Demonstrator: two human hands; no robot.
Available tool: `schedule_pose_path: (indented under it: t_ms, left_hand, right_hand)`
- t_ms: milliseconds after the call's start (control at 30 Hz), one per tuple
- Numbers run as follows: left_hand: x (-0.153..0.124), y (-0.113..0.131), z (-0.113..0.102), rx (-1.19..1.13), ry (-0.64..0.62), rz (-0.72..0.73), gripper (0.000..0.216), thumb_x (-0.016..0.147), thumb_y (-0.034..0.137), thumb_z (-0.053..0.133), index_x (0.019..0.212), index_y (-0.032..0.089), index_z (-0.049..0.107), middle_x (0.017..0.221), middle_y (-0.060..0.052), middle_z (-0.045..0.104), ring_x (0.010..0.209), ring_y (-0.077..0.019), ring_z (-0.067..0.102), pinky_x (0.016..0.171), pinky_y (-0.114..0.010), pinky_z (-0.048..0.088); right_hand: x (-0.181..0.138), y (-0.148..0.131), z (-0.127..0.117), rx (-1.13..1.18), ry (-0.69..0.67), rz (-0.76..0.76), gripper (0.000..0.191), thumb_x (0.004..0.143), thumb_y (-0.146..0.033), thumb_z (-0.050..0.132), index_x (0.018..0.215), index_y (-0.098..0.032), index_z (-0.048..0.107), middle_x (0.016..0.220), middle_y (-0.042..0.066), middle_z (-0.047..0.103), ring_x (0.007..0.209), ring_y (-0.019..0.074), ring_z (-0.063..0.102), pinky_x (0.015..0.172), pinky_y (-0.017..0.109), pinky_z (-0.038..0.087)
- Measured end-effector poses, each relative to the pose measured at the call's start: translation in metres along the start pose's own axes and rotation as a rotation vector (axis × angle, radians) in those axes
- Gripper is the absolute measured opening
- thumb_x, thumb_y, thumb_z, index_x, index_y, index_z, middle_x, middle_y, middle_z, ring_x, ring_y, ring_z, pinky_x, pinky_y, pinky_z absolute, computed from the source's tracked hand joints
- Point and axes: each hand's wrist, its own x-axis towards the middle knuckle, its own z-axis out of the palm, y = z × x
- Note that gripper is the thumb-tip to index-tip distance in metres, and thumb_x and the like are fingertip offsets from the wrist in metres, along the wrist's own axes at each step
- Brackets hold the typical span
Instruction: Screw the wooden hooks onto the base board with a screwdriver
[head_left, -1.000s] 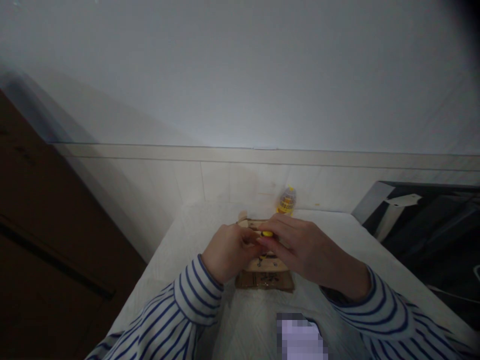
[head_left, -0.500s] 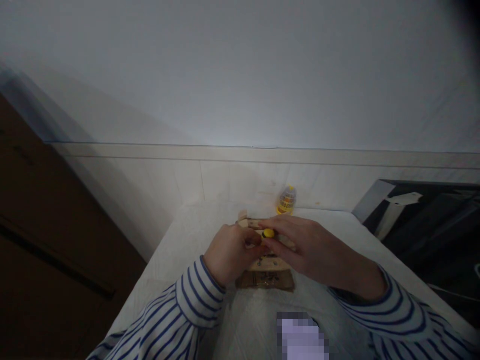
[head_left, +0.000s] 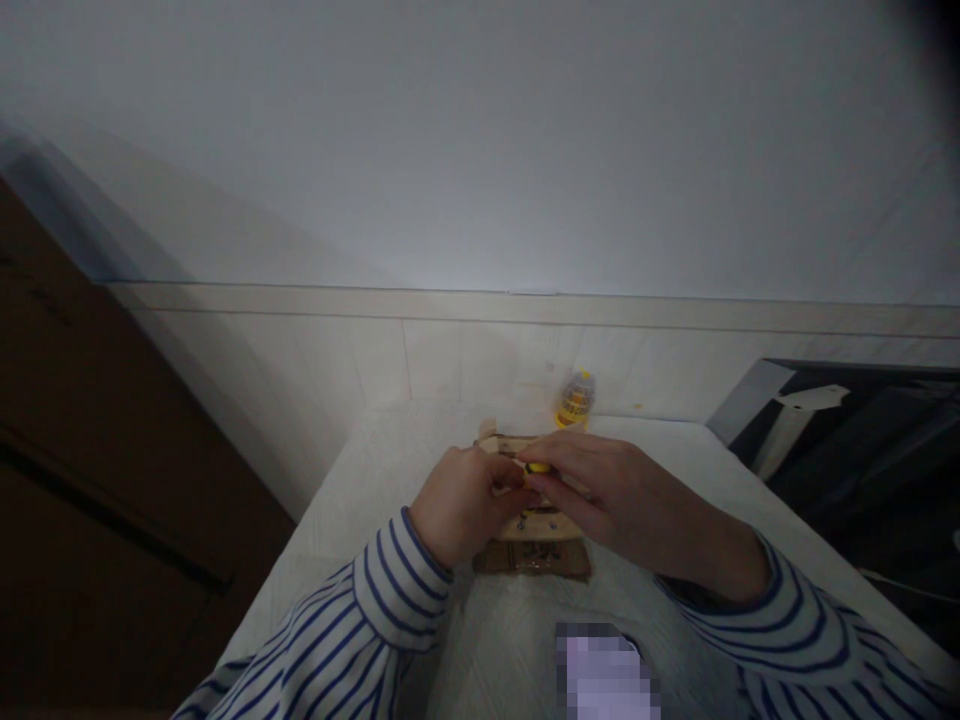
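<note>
Pinched between the thumb and fingers of my right hand (head_left: 622, 490) is a small yellow-and-black handle (head_left: 538, 468), which looks like a stubby screwdriver seen end-on. My left hand (head_left: 461, 505) is closed right beside it, thumb and index fingertips together; what they grip is hidden. Under both hands lies a pale wooden piece (head_left: 564, 528) with small dark metal fittings on its near strip. Beneath that, a brown piece of cardboard (head_left: 536, 560) sticks out toward me. The screwdriver's tip is out of sight.
A clear and yellow bottle (head_left: 575, 400) stands at the back of the white-covered table (head_left: 375, 470), near the wall. A blurred-out lilac object (head_left: 607, 675) lies at the front. Dark panels (head_left: 885, 450) with a white bracket lean on the right; a brown cabinet (head_left: 97, 480) stands left.
The fingers of my right hand have shifted slightly around the yellow handle, so less of it shows. My left hand has stayed nearly still.
</note>
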Motion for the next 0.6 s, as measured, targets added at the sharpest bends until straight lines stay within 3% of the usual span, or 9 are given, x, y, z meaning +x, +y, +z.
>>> schedule_pose_path:
  t_ms: [600]
  left_hand:
    - [0.0023,-0.0029,-0.0035,-0.093,-0.084,0.105,0.021,0.081,0.029,0.050,0.080,0.017,0.067,0.071,-0.001,0.066,0.066,-0.0125,0.057,0.062,-0.021,0.041]
  right_hand:
    - [0.0009,-0.0030,0.0010,-0.118,-0.012,0.051,0.019,0.087,-0.027,0.040,0.095,-0.017,0.054,0.087,0.005,0.058,0.082,0.0173,0.054,0.072,0.033,0.043]
